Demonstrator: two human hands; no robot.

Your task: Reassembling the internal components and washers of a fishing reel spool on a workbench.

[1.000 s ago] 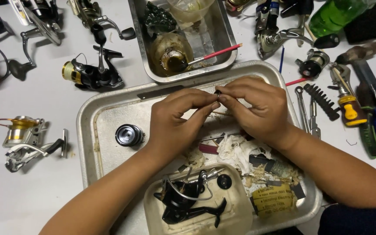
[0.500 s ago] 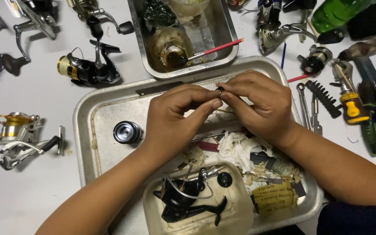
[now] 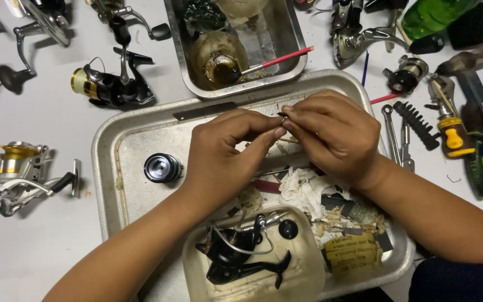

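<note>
Both your left hand (image 3: 225, 148) and right hand (image 3: 331, 134) pinch a tiny dark part (image 3: 282, 116) above the metal tray (image 3: 107, 168). Below your grip, the stripped black reel (image 3: 241, 254) waits unassembled; its spool (image 3: 162, 167) lies apart.

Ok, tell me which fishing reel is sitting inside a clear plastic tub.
The black reel at the bottom of the tray, just below the hands. It alone lies in the clear tub; the gold-spooled reel and the others lie on the white table.

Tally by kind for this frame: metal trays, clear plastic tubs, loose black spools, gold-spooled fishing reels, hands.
Metal trays: 2
Clear plastic tub: 1
Loose black spool: 1
Gold-spooled fishing reels: 2
Hands: 2, left hand and right hand, both pinching a small dark part
Total: 8
</note>
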